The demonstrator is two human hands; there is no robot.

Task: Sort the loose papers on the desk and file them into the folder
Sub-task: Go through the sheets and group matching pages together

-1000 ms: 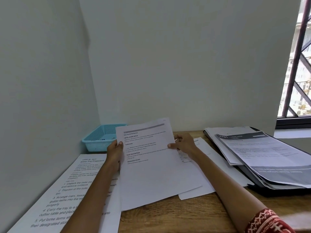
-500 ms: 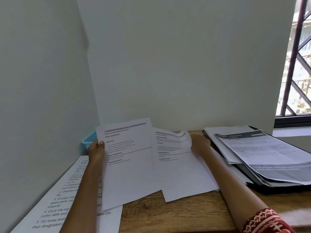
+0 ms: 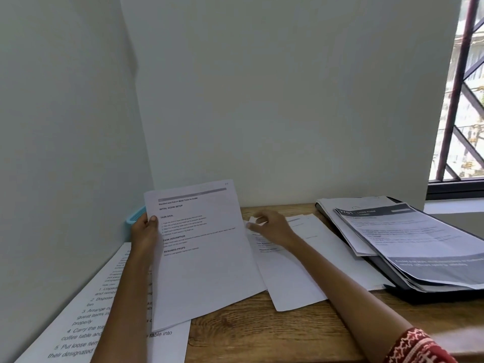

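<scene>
My left hand (image 3: 145, 233) grips a printed sheet (image 3: 204, 258) by its left edge and holds it tilted up off the wooden desk (image 3: 262, 336). Just right of it, my right hand (image 3: 272, 226) lies over a second sheet (image 3: 293, 279) on the desk, and its thumb and fingertips pinch that sheet's upturned top corner. A third white sheet (image 3: 340, 258) lies under it. On the right, a black folder (image 3: 419, 294) lies open with a stack of papers (image 3: 408, 239) on it. A large-print sheet (image 3: 86, 318) lies at the desk's left, under my left forearm.
A light blue plastic basket (image 3: 135, 216) stands in the back left corner, mostly hidden behind the held sheet. Walls close the desk in on the left and at the back. A barred window (image 3: 461, 100) is at the right.
The sheet my right hand had lifted now lies on the desk, with that hand lower over its top. My left hand has shifted its sheet slightly right and upright.
</scene>
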